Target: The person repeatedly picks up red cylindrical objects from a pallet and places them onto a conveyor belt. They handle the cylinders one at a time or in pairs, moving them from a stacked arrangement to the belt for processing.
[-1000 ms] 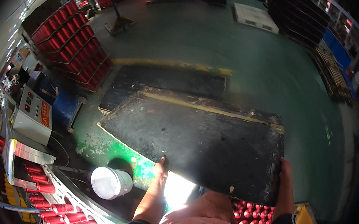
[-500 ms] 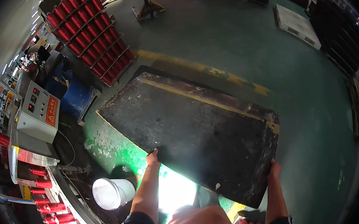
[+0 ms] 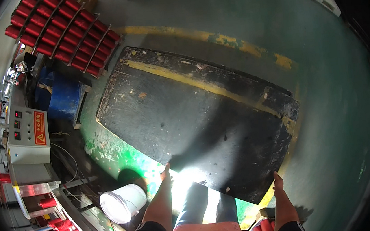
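A black rectangular board is seen ahead of the left hand and right hand, over the green floor, its long axis directed from far left to near right. The near long edge is apparently touched by the left hand; the right hand is placed at the right short edge, by the near corner. The hands are set well apart; whether either is clamped cannot be told.

2 hands | 1 yellow-striped board | 1 bucket | 1 control box
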`<state>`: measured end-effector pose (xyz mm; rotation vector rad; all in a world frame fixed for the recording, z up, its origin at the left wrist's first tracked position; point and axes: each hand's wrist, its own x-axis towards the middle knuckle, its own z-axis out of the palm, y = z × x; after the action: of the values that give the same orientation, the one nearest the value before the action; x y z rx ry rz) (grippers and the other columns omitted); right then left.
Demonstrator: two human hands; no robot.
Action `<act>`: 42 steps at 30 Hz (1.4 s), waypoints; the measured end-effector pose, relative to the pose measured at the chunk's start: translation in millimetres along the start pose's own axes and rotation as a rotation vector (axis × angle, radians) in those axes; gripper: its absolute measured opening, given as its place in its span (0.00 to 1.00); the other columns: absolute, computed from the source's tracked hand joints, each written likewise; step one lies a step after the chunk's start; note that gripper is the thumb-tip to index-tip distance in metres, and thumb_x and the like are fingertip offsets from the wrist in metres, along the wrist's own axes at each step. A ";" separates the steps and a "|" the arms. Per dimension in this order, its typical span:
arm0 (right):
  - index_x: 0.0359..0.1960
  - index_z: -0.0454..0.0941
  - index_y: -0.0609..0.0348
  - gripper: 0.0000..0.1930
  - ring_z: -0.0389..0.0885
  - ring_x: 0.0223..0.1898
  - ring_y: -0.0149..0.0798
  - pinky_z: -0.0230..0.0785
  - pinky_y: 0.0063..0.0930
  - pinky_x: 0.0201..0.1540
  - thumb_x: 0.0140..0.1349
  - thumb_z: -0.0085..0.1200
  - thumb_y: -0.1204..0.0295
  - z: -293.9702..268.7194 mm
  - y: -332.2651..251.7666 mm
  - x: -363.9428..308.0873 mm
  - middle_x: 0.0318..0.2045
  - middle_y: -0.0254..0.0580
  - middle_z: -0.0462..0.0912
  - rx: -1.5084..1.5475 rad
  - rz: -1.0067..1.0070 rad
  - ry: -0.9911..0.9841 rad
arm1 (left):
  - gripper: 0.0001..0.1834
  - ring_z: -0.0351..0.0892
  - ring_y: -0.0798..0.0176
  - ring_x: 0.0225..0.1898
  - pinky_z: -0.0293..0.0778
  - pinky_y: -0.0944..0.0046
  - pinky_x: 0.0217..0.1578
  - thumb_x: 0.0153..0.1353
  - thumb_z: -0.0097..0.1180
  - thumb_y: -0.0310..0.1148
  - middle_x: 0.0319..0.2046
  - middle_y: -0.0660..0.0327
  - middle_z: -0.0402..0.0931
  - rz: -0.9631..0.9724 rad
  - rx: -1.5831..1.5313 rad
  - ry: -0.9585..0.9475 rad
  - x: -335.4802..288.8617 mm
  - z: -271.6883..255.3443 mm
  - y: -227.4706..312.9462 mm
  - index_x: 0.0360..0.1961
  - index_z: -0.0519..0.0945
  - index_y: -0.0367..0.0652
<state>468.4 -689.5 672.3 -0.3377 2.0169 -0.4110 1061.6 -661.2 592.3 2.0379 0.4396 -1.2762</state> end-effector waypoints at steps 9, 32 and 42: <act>0.52 0.78 0.69 0.25 0.82 0.44 0.40 0.73 0.33 0.49 0.65 0.60 0.57 36.5 1.7 -6.6 0.45 0.44 0.84 0.437 -0.134 0.071 | 0.35 0.75 0.41 0.43 0.76 0.28 0.43 0.61 0.65 0.48 0.46 0.43 0.71 0.052 0.050 0.074 9.2 47.7 36.2 0.59 0.67 0.35; 0.57 0.72 0.68 0.24 0.81 0.46 0.49 0.71 0.39 0.53 0.61 0.58 0.67 165.0 -69.9 32.7 0.42 0.52 0.83 -0.443 -0.807 -0.111 | 0.18 0.83 0.53 0.46 0.80 0.56 0.47 0.70 0.50 0.32 0.51 0.52 0.79 0.246 -0.457 -0.231 -177.8 -183.3 -69.5 0.56 0.76 0.35; 0.53 0.74 0.55 0.14 0.77 0.26 0.33 0.67 0.26 0.20 0.66 0.53 0.72 364.2 -71.8 -200.9 0.29 0.34 0.77 -0.685 -0.642 -0.910 | 0.18 0.84 0.58 0.49 0.80 0.60 0.48 0.71 0.51 0.37 0.54 0.55 0.80 0.206 -0.856 -0.030 -318.6 -290.9 -277.7 0.55 0.79 0.38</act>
<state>887.9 -725.2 704.0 -1.3428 1.0466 0.0903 938.1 -237.8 854.3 1.2932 0.6119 -0.7869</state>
